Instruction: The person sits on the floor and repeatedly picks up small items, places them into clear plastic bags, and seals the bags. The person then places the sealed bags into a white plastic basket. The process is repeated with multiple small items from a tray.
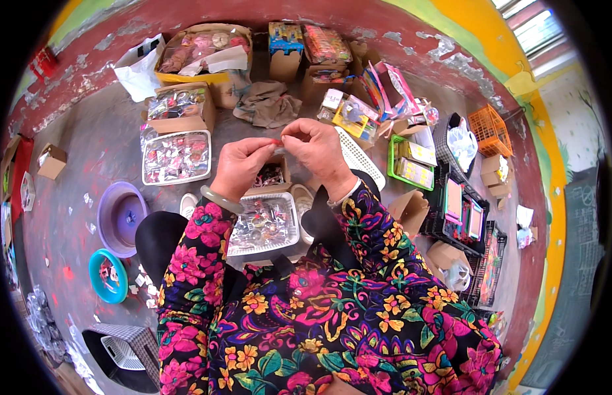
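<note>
— While seated on a grey floor (108,141), what does the person in the flowered sleeves hold?

— A small red item (276,141), pinched between the fingertips of both hands, raised above a little cardboard box (270,176) of dark trinkets. The left hand (240,164), with a pale green bangle (220,199) at the wrist, closes thumb and forefinger on one end; the right hand (317,148) clamps the other. What the item is cannot be told at this size.

— And below?

— A white tray (263,225) of clear-wrapped pieces sits at the knees, just beneath the box. A second white tray (176,157) of packets lies to the left, near a purple basin (121,217) and a teal bowl (108,275).

— To the right?

— A white slatted basket (359,158) just beside the right hand, a green crate (410,164) of boxed goods, and an orange crate (490,130) further off.
</note>
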A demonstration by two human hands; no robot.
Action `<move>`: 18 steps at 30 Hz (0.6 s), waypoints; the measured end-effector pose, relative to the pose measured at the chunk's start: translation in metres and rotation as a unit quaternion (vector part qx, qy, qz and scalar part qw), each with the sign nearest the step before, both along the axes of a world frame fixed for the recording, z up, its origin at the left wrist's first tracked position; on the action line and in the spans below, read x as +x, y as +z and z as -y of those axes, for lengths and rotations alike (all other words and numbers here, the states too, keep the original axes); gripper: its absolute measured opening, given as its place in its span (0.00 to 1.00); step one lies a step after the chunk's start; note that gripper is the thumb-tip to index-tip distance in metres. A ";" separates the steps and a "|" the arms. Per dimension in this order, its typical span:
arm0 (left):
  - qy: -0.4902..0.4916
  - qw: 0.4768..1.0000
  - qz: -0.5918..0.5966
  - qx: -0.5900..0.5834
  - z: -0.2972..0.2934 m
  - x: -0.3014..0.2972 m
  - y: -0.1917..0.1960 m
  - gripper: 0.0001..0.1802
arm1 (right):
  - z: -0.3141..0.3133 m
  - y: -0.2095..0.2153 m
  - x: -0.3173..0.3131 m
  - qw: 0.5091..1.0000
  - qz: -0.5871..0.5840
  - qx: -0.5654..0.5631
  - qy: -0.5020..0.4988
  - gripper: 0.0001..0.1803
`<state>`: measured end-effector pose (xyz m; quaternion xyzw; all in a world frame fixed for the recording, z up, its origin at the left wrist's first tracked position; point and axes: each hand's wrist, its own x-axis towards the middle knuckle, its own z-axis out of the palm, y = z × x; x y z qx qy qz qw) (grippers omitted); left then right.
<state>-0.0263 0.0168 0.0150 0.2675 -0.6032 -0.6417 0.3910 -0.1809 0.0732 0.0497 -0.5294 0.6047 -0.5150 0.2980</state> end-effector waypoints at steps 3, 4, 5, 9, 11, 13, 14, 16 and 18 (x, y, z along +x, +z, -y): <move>-0.018 1.000 0.002 0.012 -0.003 -0.003 0.002 0.09 | -0.010 0.012 -0.007 0.999 0.021 0.050 0.004 0.06; -0.022 1.000 0.000 0.021 -0.004 -0.004 0.002 0.09 | -0.013 0.014 -0.008 0.999 -0.004 0.040 -0.002 0.06; -0.023 1.000 -0.003 0.021 -0.005 -0.006 0.002 0.09 | -0.017 0.016 -0.006 0.999 -0.028 0.030 -0.006 0.07; -0.022 0.999 -0.027 0.009 -0.006 -0.014 -0.010 0.09 | -0.024 0.015 0.000 0.990 -0.136 -0.018 -0.019 0.10; -0.009 0.999 -0.038 0.001 -0.008 -0.017 -0.010 0.09 | -0.027 0.018 0.001 0.984 -0.173 -0.031 -0.019 0.12; -0.008 0.999 -0.024 -0.034 -0.008 -0.018 -0.010 0.09 | -0.029 0.020 0.002 0.983 -0.179 -0.030 -0.021 0.12; -0.005 0.999 -0.016 -0.051 -0.008 -0.018 -0.010 0.09 | -0.028 0.019 0.002 0.983 -0.181 -0.029 -0.020 0.12; -0.005 0.997 0.003 -0.075 -0.008 -0.017 -0.009 0.09 | -0.027 0.020 0.003 0.981 -0.190 -0.031 -0.015 0.11; -0.001 0.994 0.031 -0.104 -0.009 -0.016 -0.009 0.09 | -0.026 0.017 0.003 0.980 -0.196 -0.034 -0.012 0.10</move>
